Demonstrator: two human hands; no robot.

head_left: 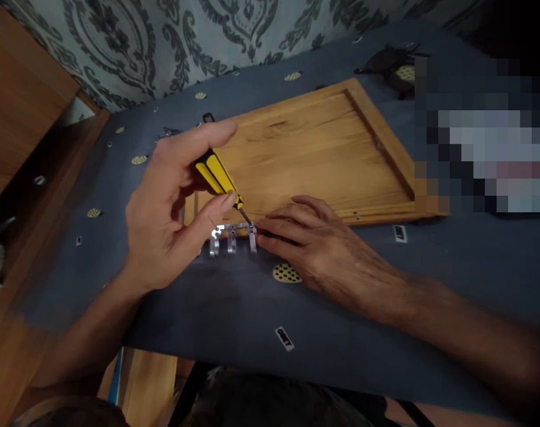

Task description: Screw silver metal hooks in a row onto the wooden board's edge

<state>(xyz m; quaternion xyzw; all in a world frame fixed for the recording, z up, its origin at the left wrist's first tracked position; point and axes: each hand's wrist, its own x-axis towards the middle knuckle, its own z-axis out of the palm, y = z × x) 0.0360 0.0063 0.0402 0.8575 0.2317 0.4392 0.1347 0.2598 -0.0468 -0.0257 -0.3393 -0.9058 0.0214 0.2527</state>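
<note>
A yellow-and-black screwdriver (pixel 217 172) slants down in my left hand (pixel 156 207), its handle between the thumb and curled fingers. Its shaft tip meets the right end of a shiny metal hook rail (pixel 232 230). Along the front edge of a framed wooden panel (pixel 288 154) the rail lies with its hooks pointing toward me. My right hand (pixel 308 237) reaches in from the right, thumb and fingertips closed together at the rail's right end. Its other fingers rest on the panel's edge. The screw head under the tip is too small to make out.
A dark blue patterned cloth (pixel 234 320) covers the surface beneath the panel. Small metal pieces (pixel 170 133) lie behind my left hand. A dark object (pixel 388 65) sits at the back right, beside a pixelated area. Wooden furniture (pixel 29 101) stands at left.
</note>
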